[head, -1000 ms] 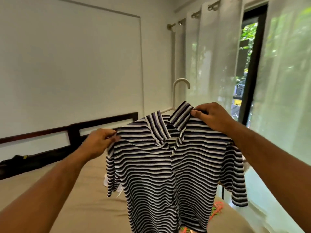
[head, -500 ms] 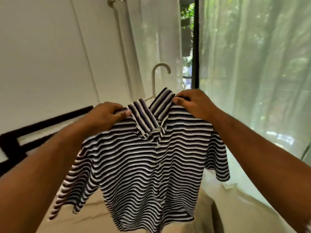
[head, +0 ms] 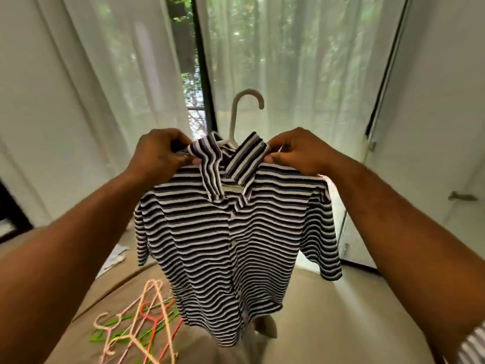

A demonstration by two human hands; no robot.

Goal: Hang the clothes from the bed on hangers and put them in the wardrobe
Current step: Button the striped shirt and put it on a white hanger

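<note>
two-handed hold on the striped shirt [head: 236, 245], raised clear above the bed [head: 341, 324] and turned toward the sheer curtain [head: 301, 61] behind it. pinched at the shirt's left collar point by the left hand [head: 160, 151], thumb and fingertips closed on the fabric; pinched at the right collar point by the right hand [head: 299, 151] likewise, fingers curled round the cloth. probably tugging the collar outward and flat, to seat it square over the white hanger [head: 234, 119] tucked inside the shirt's neck. only the hook and a short piece of one arm visible, straight above the collar; the rest hidden under the shirt's shoulders. hanging as good as done, by the look of it. held high, most likely to let hem and short sleeves drop free without dragging on the bed beneath the shirt. below and left of the shirt's hem, a loose heap of spare hangers [head: 143, 310] in pink, orange and green, ready for further garments. right of the shirt, a white door [head: 441, 127] with a metal handle [head: 462, 197]; cannot tell whether the wardrobe's. next, by guess: carrying the shirt off to the wardrobe, with one hand moved to the hook; some risk of a shoulder slipping off the hanger during that change of grip.
</note>
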